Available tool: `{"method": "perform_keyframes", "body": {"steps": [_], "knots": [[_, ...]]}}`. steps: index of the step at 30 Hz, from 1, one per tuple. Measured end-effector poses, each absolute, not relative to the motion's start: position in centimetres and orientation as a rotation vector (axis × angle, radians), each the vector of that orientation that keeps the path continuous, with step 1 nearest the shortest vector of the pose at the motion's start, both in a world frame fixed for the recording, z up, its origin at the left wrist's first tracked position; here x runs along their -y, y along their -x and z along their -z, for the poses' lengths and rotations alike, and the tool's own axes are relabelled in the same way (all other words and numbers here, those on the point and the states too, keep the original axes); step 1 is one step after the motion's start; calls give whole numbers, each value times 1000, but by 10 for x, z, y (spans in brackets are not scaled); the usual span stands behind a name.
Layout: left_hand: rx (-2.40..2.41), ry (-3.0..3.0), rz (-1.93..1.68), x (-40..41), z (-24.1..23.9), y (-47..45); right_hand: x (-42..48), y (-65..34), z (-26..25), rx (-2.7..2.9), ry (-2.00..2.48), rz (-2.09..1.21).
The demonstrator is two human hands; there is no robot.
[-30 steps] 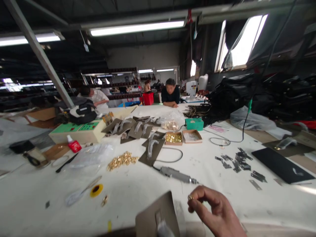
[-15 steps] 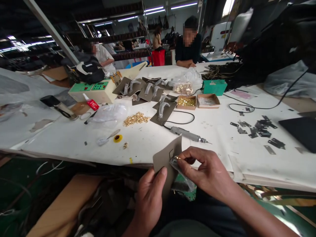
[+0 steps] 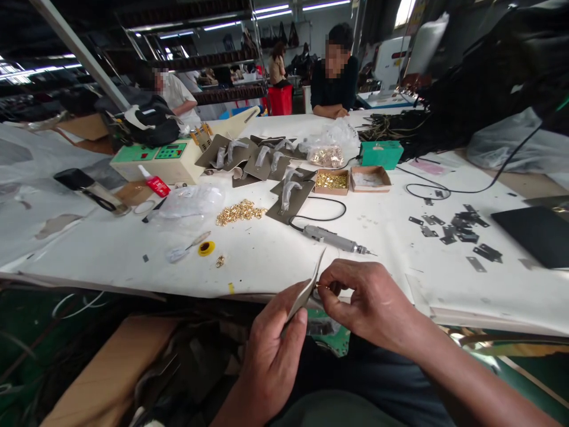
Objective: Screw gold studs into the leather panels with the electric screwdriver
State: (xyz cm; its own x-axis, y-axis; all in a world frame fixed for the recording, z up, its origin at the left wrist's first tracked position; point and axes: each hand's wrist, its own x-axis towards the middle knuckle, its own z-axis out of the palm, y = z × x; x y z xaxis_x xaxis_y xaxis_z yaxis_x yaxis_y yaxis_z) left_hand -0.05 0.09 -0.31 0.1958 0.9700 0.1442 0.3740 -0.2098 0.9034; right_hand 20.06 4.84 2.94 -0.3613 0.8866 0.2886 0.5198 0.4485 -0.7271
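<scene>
My left hand [image 3: 273, 350] holds a taupe leather piece [image 3: 306, 289] edge-on, below the front edge of the white table [image 3: 275, 261]. My right hand [image 3: 368, 299] pinches a small gold fitting [image 3: 318, 286] against that piece. On the table just beyond my hands lies a grey electric screwdriver [image 3: 333, 239] with a black cord. A loose pile of gold fittings [image 3: 240, 212] sits further left, next to more taupe leather pieces [image 3: 291, 196].
Two small cardboard boxes [image 3: 351, 179], a teal box [image 3: 381, 153], a green-topped control unit [image 3: 157, 161], a red-capped glue bottle [image 3: 152, 182] and dark metal plates [image 3: 462, 228] sit on the table. A black sheet [image 3: 536, 228] lies at right. Three people are at the far end.
The view dropped from the room to my lap. My left hand came into view, and the leather piece turned from face-on to edge-on while my right hand stayed at it.
</scene>
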Motion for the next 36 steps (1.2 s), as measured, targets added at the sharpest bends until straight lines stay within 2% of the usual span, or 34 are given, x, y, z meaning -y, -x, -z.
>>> {"method": "perform_keyframes", "body": {"steps": [12,22,30,36], "knots": [[-1312,-1660,-966,2,12,0,-56,-199,-21,2265,1062,-404],[-1355,-1601,-1011,5,16,-7,-47,-192,-6,1804,1202,-673],[-1359,-1934,-1134,5,26,-15,-32,-180,6,1631,1147,-620],[-1506,-2188,-1166,9,22,-14,-26,-183,-8,1615,978,-1036]]}}
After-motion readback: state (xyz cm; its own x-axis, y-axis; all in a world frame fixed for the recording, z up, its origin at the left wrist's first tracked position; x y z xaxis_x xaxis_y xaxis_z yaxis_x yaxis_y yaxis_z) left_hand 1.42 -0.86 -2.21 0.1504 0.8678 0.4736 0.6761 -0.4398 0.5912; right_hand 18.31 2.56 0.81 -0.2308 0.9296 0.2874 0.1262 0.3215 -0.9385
